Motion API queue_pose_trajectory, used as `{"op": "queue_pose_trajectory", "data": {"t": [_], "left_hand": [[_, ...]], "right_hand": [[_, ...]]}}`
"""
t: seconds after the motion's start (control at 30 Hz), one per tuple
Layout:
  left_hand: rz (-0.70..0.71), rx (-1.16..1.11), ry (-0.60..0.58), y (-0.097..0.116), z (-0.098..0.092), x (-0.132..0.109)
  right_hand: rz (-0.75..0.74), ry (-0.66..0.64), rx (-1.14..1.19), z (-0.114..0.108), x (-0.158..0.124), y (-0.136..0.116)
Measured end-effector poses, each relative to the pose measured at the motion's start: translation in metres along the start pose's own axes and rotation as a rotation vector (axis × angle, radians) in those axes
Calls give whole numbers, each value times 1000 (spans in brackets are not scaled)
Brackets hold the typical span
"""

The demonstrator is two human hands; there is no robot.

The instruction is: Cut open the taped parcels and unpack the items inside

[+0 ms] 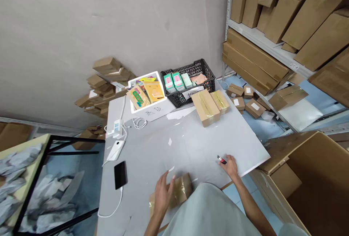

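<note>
A small taped cardboard box (180,191) lies at the table's near edge, against the clothed front of my body. My left hand (163,194) is over its left part with thumb and fingers spread; whether the palm presses on the box I cannot tell. Farther right, my right hand (230,167) is closed around a red and black box cutter (222,160), low over the tabletop. The cutter's dark tip points away to the left. Two more taped boxes stand farther back, a larger one (205,107) and a smaller one (220,101) beside it.
On the grey table (147,152) are a black phone (120,175) on a cable, a white power bank (115,150), a white bin (148,110) of packets and a black crate (201,69). A large open carton (289,181) stands right; shelves (261,38) hold boxes.
</note>
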State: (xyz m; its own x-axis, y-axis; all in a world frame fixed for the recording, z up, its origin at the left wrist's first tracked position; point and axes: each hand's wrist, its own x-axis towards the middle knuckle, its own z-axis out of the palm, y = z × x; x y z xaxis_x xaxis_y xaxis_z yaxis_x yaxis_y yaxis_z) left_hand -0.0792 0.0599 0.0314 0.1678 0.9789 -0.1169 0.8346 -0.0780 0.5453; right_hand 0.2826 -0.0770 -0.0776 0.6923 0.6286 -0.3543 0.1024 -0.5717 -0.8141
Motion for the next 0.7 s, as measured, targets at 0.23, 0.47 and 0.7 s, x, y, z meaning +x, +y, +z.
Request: {"op": "queue_pose_trajectory", "data": {"t": [0.23,0.47,0.7], "left_hand": [[-8,10,-1,-85,-16,-27],[44,-162,-202,-111,-14,-49],[179,-365,-367,-140,-9,-50]], "right_hand": [[-135,0,-233,-1,-25,-24],[-349,-179,-378,22,-33,-101],[-649,-397,-571,69,-89,-159]]}}
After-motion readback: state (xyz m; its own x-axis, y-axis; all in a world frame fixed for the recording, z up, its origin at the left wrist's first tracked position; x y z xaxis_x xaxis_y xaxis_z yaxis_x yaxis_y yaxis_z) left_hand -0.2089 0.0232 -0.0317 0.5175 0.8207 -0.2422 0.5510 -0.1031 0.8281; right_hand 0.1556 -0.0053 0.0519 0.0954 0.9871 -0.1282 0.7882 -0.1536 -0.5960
